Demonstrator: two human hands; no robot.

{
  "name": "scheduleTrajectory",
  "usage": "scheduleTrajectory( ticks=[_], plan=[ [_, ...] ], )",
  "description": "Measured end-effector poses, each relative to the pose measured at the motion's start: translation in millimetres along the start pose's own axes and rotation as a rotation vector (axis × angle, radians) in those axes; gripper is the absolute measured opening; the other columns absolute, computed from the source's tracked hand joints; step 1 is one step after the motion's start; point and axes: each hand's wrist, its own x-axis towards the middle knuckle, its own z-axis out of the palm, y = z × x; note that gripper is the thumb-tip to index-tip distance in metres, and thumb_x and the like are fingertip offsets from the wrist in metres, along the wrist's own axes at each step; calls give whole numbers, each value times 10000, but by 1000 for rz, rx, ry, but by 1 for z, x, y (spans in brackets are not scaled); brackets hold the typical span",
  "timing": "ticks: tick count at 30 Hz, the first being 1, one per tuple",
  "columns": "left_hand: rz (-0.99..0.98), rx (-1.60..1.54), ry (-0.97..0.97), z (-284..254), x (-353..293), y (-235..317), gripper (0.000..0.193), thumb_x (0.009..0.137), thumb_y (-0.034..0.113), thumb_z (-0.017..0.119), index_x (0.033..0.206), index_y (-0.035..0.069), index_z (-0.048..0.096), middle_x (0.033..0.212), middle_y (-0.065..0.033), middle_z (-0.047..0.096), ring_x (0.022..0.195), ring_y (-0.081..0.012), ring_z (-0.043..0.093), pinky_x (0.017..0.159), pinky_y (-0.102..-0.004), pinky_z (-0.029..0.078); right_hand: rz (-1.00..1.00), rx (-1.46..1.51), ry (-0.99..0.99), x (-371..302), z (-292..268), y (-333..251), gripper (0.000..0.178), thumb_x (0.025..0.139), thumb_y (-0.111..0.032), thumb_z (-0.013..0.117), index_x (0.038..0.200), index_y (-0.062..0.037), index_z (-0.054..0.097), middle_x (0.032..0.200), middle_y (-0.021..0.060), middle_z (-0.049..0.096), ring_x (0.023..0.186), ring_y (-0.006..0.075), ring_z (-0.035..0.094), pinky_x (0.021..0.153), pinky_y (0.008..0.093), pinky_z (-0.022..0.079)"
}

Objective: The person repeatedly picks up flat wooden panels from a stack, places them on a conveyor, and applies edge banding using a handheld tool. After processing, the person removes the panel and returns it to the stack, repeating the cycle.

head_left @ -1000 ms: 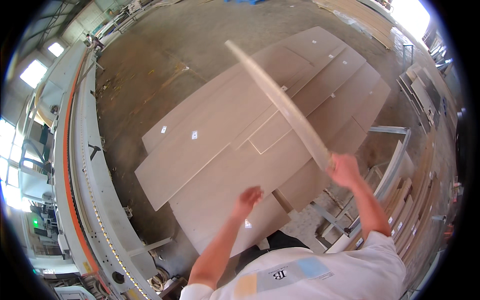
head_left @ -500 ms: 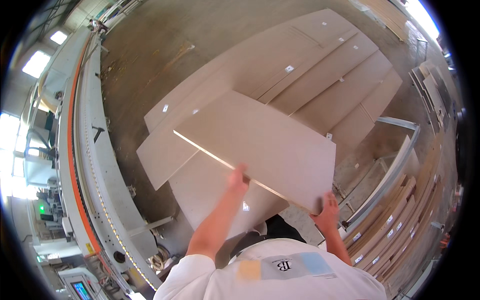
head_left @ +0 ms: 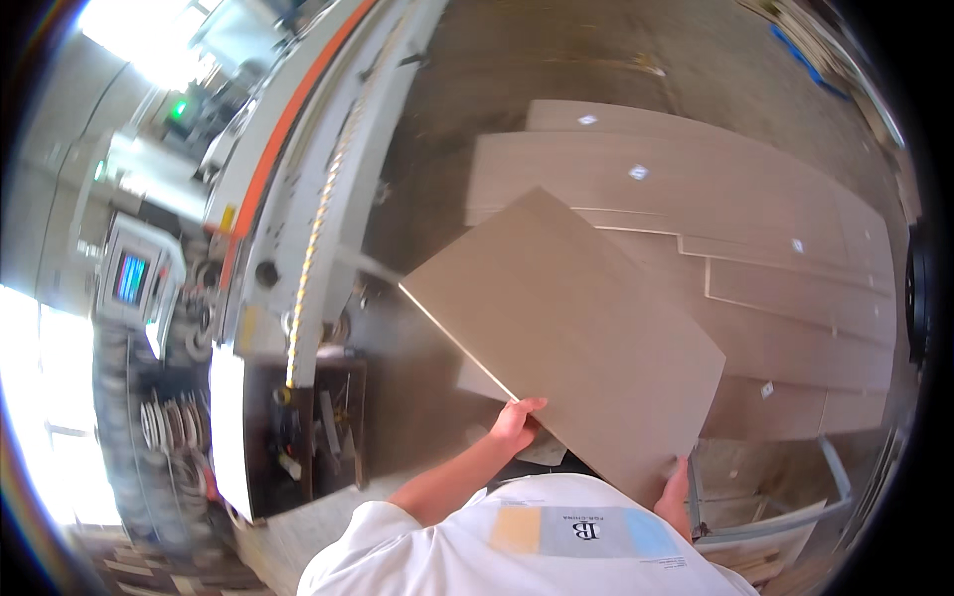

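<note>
Between the long machine (head_left: 298,189) and the stacked boards (head_left: 755,228): both hands carry one brown panel (head_left: 566,328), held off the floor, tilted, far corner up.
Left hand (head_left: 517,422) clamps the near long edge, fingers curled on top, forearm rising from the lower frame; right hand (head_left: 676,492) closed around the near right corner, mostly hidden beneath, arm tucked close; grip sits all at one end, so the far end could sag or swing; judged risk: the leading corner clips the machine's rail (head_left: 318,228), or the panel slides from the palms if tilted further.
</note>
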Motion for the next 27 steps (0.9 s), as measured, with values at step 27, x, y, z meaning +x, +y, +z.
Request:
scheduleTrajectory(
  ticks=[27],
  plan=[
    [268,-35,317,-564,-122,272,452,988,308,696,1274,-18,570,1125,-130,658,957,-243,668,861,-413,587,-333,-470,-228,-169,552,239,542,942,-429,581,1046,84,719,1002,143,729,911,257,690,813,397,550]
  ],
)
